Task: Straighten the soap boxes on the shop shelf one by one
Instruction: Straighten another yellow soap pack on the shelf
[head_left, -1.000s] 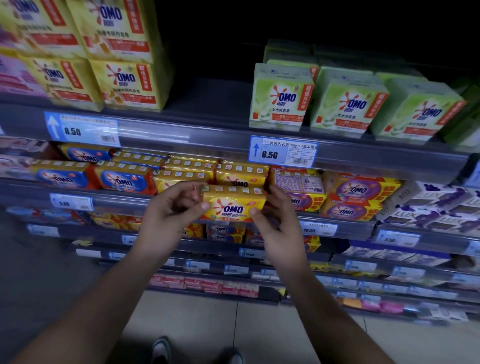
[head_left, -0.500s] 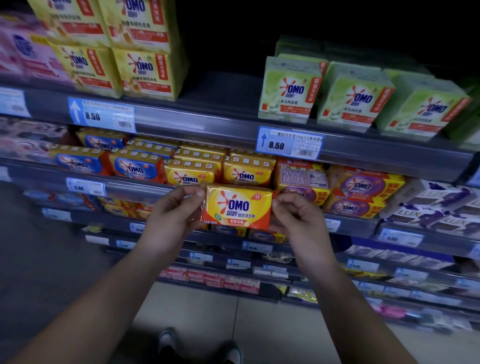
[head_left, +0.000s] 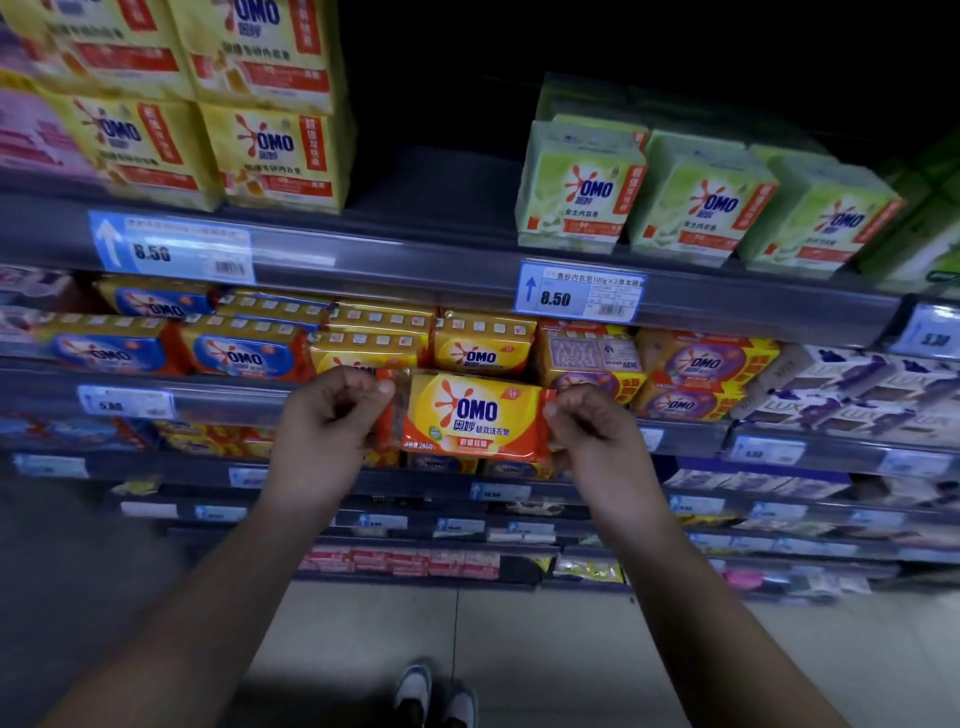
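Soap pack (head_left: 475, 415), pinched at its crinkly wrapper ends by left hand (head_left: 324, 415) and right hand (head_left: 589, 426) before the shelf (head_left: 415, 249), looks light, stiff-cored, slippery; its ends suit gripping.

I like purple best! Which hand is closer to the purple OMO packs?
Right. The right hand pinches the right end of the yellow soap pack, just left of the purple OMO packs. The left hand pinches the other end, farther left.
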